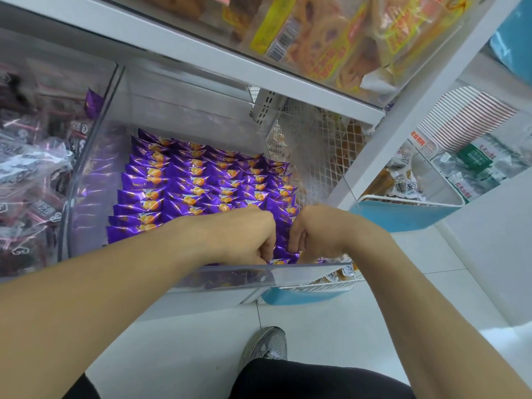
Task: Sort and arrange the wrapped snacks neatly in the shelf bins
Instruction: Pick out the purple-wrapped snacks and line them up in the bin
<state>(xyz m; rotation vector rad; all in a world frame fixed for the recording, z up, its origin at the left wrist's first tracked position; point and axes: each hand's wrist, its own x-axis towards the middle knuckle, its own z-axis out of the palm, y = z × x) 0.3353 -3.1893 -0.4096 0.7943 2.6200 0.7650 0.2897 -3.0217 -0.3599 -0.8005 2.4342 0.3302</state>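
nearest the camera, a grey running shoe (266, 345) is seen on the white tiled floor (331, 335), below the two forearms that reach forward over the clear front wall (244, 276) of an acrylic shelf bin.

just inside that wall, the left hand (244, 236) and the right hand (312, 234) are held side by side, knuckles up, with only a narrow gap between them. the fingers (266, 250) of the left hand are curled down and are pinched on purple foil snack packets (195, 180) in the front row; the right hand's fingers (295, 246) are likewise curled onto the packets beside them. how many packets are held by each hand cannot be told, as the fingertips are hidden.

beyond the hands, the purple packets are seen standing in overlapping rows that fill most of the bin floor, each with an orange print facing up. the back rows appear even; the step in hand is judged to be the straightening or seating of the front row near the right-hand columns.

for the next move, the gripped packets would need to be set upright, tilted to match the rows behind, and pressed back so that no gap is left.

to the left, a neighbouring bin of dark wrapped snacks (31, 168) is seen. farther right, a white wire mesh basket (311, 151) is seen, and above, a shelf of yellow packaged pastries (331, 36).
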